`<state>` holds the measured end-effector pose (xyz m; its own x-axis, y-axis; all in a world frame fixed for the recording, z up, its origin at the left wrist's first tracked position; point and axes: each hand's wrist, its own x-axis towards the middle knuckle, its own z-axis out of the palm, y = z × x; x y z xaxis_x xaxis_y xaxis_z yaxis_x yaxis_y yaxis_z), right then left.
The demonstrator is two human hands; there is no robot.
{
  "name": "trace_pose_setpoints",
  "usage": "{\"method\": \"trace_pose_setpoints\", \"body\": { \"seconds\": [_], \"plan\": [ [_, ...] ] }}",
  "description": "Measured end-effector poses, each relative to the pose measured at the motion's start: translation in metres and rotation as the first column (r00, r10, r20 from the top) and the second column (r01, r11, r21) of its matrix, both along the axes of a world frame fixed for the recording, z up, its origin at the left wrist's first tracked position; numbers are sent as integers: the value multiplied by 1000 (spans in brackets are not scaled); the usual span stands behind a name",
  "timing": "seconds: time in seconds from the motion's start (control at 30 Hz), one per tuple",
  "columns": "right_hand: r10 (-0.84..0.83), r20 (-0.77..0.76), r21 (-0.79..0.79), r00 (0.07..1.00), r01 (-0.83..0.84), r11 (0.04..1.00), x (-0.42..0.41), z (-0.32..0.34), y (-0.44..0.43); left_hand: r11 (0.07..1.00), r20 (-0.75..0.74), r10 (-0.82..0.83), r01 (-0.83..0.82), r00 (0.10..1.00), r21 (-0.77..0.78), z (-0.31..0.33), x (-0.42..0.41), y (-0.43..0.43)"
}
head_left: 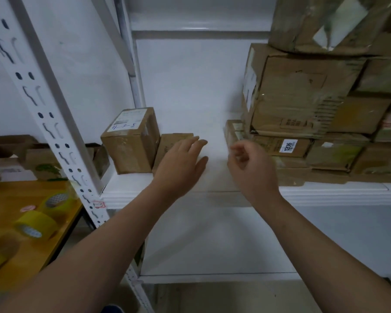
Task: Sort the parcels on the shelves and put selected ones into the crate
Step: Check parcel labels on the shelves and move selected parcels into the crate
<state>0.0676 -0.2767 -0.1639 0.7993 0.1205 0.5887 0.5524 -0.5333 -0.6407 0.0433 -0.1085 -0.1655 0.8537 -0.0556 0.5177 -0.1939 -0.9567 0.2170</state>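
Observation:
Both my hands reach over the white middle shelf (131,190). My left hand (181,163) is flat with straight fingers, right in front of a small flat cardboard parcel (169,143) that leans against a taller labelled box (131,141). My right hand (248,168) hovers with loosely curled fingers and holds nothing, just left of a low parcel marked 1206 (280,146) at the base of a stack of cardboard parcels (303,96). No crate is in view.
A white perforated upright (54,123) frames the shelf on the left. Beyond it, a yellow table (14,195) carries rolls of yellow tape (37,223) and more boxes. The lower shelf (212,249) below my arms is bare white.

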Motion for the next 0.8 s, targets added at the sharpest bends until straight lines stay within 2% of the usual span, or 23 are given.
{"method": "trace_pose_setpoints", "body": {
  "seconds": [0.23,0.53,0.67,0.8],
  "plan": [
    [-118,131,72,984,109,991,5,55,-49,985,110,-135,146,985,-92,56,15,-50],
    [-270,367,100,890,251,963,15,130,-122,902,273,-265,338,925,-268,123,37,-101],
    [-293,292,46,911,292,955,28,176,-133,788,330,-270,405,904,-464,163,56,-114],
    [-132,73,214,989,114,970,39,208,-127,720,225,-341,408,913,-562,194,67,-121]
  ]
}}
